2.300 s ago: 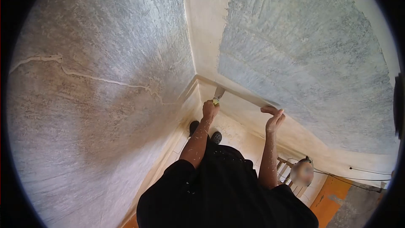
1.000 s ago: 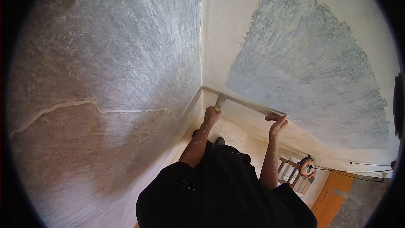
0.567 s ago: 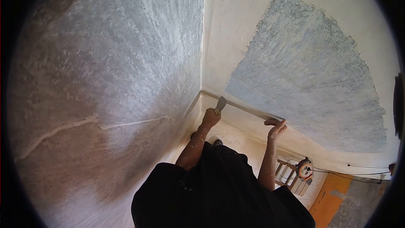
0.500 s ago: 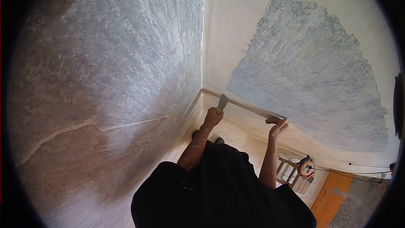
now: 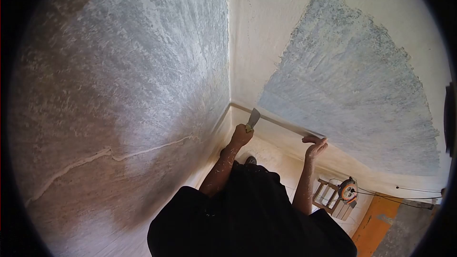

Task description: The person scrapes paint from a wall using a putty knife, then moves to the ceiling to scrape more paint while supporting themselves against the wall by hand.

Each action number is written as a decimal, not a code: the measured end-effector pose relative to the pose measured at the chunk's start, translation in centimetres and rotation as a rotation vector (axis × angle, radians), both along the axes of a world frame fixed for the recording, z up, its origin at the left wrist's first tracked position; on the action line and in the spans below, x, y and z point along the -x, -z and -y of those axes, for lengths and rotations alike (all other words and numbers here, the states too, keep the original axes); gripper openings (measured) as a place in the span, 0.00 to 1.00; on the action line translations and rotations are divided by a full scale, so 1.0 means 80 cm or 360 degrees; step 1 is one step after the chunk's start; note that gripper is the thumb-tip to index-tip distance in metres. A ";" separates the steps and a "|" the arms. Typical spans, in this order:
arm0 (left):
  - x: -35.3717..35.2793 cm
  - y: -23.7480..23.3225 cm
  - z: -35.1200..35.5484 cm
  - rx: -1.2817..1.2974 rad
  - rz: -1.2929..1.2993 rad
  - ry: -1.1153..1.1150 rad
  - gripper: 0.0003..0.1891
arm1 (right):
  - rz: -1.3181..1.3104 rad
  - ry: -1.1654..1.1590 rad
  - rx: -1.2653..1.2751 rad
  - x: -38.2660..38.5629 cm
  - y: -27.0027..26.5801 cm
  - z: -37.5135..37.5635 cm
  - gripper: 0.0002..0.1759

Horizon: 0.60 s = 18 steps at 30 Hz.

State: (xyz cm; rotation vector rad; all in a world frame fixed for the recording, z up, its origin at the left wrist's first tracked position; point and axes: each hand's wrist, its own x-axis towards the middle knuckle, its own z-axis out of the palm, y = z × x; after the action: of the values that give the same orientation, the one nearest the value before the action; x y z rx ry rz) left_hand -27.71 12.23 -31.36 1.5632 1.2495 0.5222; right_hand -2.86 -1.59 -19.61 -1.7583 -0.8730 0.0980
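My left hand (image 5: pixel 241 135) is closed around the handle of a small putty knife (image 5: pixel 253 118). Its metal blade points up and touches a pale ledge line (image 5: pixel 281 124) near the room corner. That ledge runs along the right wall from the corner to my right hand (image 5: pixel 315 146). My right hand rests at the ledge with its fingers loosely curled, and I see nothing held in it. Both forearms are speckled with white. Above the ledge is a rough blue-grey patch (image 5: pixel 352 85) on the cream right wall.
The left wall (image 5: pixel 124 95) is rough grey-brown with a filled crack (image 5: pixel 119 153) across it. My shoes (image 5: pixel 248 160) stand on a dusty floor in the corner. A wooden stool (image 5: pixel 328 196) with an orange cable reel (image 5: pixel 348 188) stands at lower right, beside an orange panel (image 5: pixel 376 223).
My left hand has lifted the putty knife so that its blade points further up the right wall. Both hands sit slightly lower in view, and the camera has shifted a little.
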 end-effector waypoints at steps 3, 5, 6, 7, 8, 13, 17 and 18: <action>-0.001 0.004 0.000 0.0048 -0.0068 -0.0030 0.15 | 0.0001 0.0006 0.0012 0.003 0.004 0.006 0.53; 0.001 -0.008 -0.001 -0.0002 -0.0006 -0.0021 0.15 | 0.0059 -0.0011 -0.0001 -0.003 0.000 -0.005 0.54; 0.000 -0.014 -0.002 -0.0021 0.0024 -0.0011 0.15 | 0.0095 -0.0014 0.0019 -0.003 -0.003 -0.006 0.54; -0.001 -0.013 0.000 -0.0007 0.0009 -0.0024 0.15 | 0.0115 -0.0013 0.0061 0.002 -0.003 0.001 0.54; 0.001 -0.014 0.002 0.0009 -0.0016 -0.0036 0.15 | 0.0072 -0.0004 0.0055 0.006 -0.001 0.004 0.54; -0.004 -0.012 -0.012 -0.0048 -0.0046 -0.0029 0.15 | 0.0035 -0.0031 -0.0043 0.002 -0.004 -0.001 0.53; 0.005 -0.011 -0.006 0.0033 -0.0107 -0.0041 0.15 | -0.0047 0.0001 0.0019 0.005 0.000 0.002 0.55; 0.003 -0.008 -0.002 0.0063 -0.0131 -0.0063 0.15 | -0.0045 -0.0002 0.0020 0.005 0.001 0.004 0.55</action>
State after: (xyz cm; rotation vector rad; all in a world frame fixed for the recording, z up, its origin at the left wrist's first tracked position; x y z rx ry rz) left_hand -27.95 12.40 -30.73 1.5429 1.3473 0.4597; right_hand -3.22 -1.87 -19.68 -1.7641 -0.8543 0.1292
